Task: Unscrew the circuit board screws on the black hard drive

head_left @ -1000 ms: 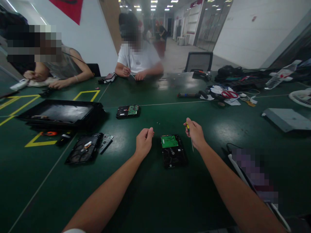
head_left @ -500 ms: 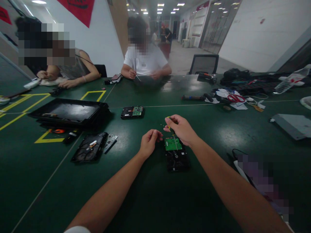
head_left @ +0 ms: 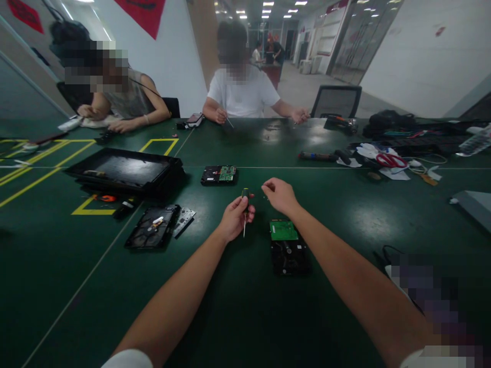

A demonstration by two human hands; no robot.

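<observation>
My left hand (head_left: 235, 219) is closed around a screwdriver (head_left: 245, 204) with a dark and yellow handle, its thin shaft pointing down toward the table. To the right, my right hand (head_left: 282, 197) is closed, thumb and fingers pinched together just above the tabletop; whatever is between them is too small to make out. A few tiny bright bits (head_left: 265, 198) lie under its fingertips. Below that hand a hard drive (head_left: 289, 255) lies flat with its green circuit board (head_left: 284, 230) facing up. Neither hand touches the drive.
Left of my hands lie another hard drive (head_left: 153, 227), a loose circuit board (head_left: 184, 221) and a stack of black trays (head_left: 125, 171). Farther back is a third hard drive (head_left: 218, 175). Cables and scraps (head_left: 391, 159) sit at right. Two people work across the table.
The screwdriver has passed from my right hand to my left and left the drive. My right hand now pinches near the tabletop. The person opposite has moved one hand outward.
</observation>
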